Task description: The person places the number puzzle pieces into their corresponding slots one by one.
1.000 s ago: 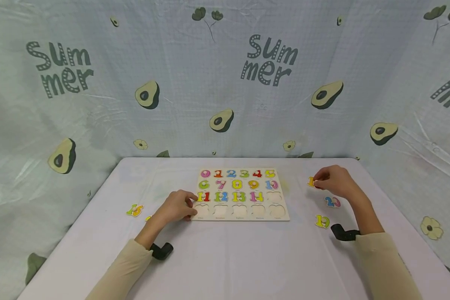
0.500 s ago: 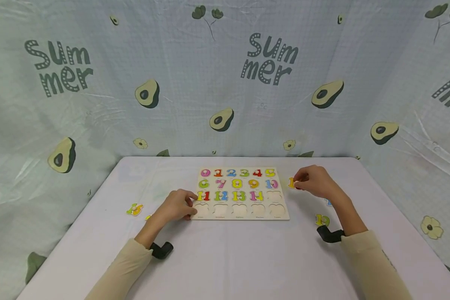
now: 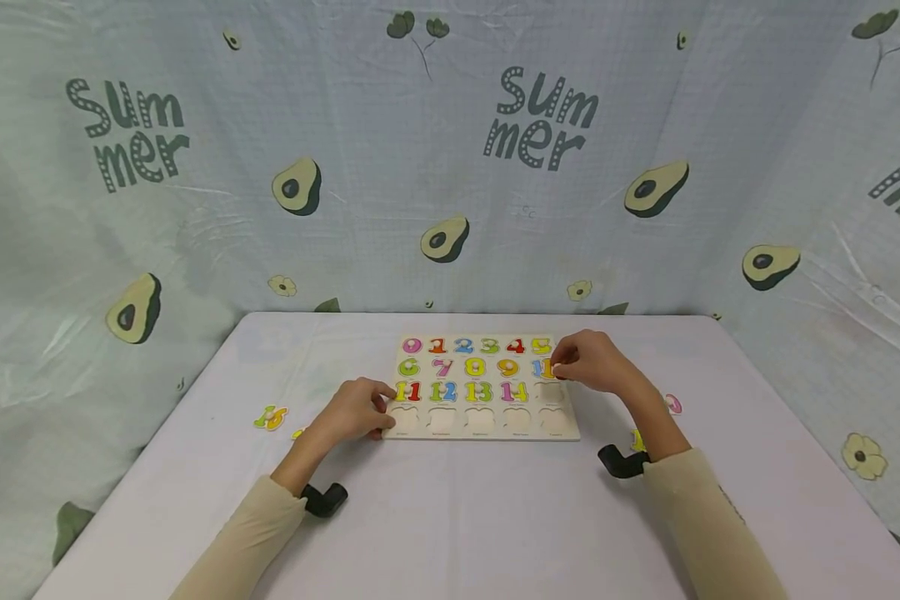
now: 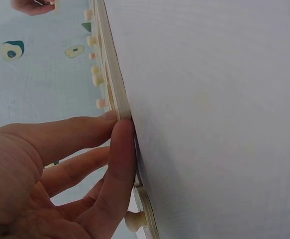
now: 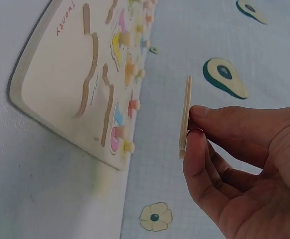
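A wooden number puzzle board (image 3: 498, 432) lies on the table, with knobbed number pieces from 0 to 14 in its upper recesses; the last recess of the third row and the whole bottom row show bare wood. At its left edge my left hand (image 3: 354, 410) pinches the board between thumb and finger, as the left wrist view shows. Over the board's right side my right hand (image 3: 596, 361) holds a number piece (image 3: 547, 367) with an orange 1, its other digit hidden by the fingers. The right wrist view shows that piece (image 5: 185, 114) edge-on, raised off the board.
Left on the table lies a 16 piece (image 3: 270, 417), near a yellow piece (image 3: 297, 433) mostly hidden by the left forearm. Behind the right forearm a pink-ended piece (image 3: 672, 403) and a yellow-green piece (image 3: 637, 440) partly show. A printed curtain (image 3: 375, 275) hangs behind the table.
My right hand has carried the orange number piece leftward from the table's right side to over the board. Its forearm now partly covers the 20 and 19 pieces. My left hand stays put.
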{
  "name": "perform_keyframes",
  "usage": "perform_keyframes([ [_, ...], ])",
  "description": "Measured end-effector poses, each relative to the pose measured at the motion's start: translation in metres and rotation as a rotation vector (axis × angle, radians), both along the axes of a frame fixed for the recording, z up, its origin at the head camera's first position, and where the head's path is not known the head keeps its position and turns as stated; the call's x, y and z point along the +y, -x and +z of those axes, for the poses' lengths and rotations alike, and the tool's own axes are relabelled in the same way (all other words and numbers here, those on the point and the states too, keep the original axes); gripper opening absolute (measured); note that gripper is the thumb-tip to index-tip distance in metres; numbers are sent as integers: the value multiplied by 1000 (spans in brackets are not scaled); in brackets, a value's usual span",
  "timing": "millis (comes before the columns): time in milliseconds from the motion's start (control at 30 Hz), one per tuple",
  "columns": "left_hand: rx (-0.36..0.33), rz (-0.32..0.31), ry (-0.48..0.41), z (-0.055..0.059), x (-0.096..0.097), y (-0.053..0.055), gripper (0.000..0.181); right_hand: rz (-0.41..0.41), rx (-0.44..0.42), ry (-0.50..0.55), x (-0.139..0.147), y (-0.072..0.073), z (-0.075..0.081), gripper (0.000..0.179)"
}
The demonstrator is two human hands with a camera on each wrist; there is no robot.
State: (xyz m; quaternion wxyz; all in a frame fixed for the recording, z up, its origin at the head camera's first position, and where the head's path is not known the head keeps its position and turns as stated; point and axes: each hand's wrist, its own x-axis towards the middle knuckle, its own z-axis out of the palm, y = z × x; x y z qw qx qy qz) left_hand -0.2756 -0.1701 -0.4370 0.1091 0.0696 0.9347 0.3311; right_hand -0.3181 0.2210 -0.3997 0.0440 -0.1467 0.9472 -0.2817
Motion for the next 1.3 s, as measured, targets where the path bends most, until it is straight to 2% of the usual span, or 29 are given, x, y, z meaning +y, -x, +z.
perform_keyframes([
  [133,1,1,3,0,0,0,46,13,3,2,-6,4,-5,11],
  [433,1,6,15,2,1,0,46,-2,-66,-11,-10,7,-16,11],
  [767,-2,-4,11,4,0,0,45,12,-89,-26,-9,11,-28,4],
  [1100,-3,-8,14,4,-1,0,46,48,-77,-50,-11,8,-29,6],
  [1300,-3,-7,11,4,0,-1,46,38,-84,-49,-11,7,-29,6],
])
